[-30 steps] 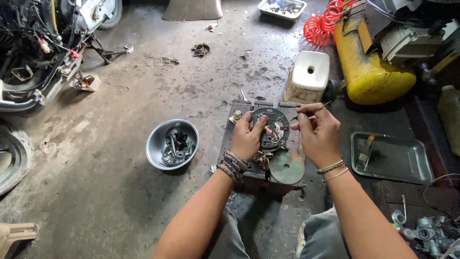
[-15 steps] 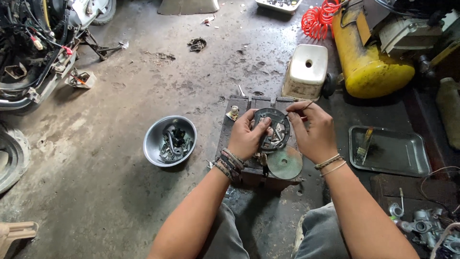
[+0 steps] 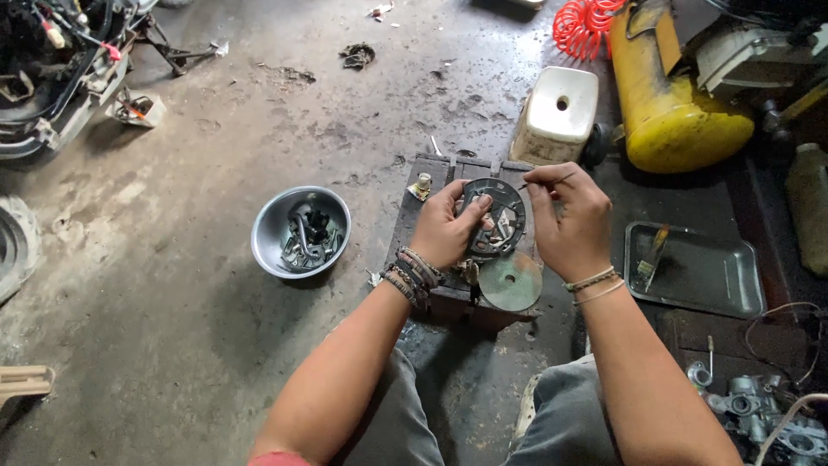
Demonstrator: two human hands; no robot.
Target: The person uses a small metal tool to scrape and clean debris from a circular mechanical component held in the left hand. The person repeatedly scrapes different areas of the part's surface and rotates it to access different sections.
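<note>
At the centre of the head view, two bare hands work over one dark wooden block (image 3: 423,226) standing on the stained concrete floor. One left hand (image 3: 444,229) grips one round dark metal plate (image 3: 503,207), thumb laid across its face and fingers curled behind its left edge, holding it tilted above the block. One right hand (image 3: 572,223) is pinched on one thin metal pick (image 3: 555,180), whose tip reaches toward the plate's upper right rim. Just below the plate, one flat greenish disc (image 3: 511,281) with a small centre hole lies on the block's near right corner. Left of centre, one steel bowl (image 3: 270,231) holds a heap of small dark parts, too jumbled to count. At the right edge, one shallow metal tray (image 3: 724,285) carries one brush (image 3: 653,252). Upper right shows one white plastic stool (image 3: 556,115), one yellow air tank (image 3: 677,103) and one red coiled hose (image 3: 584,28). One carburettor body (image 3: 759,414) sits lower right.
</note>
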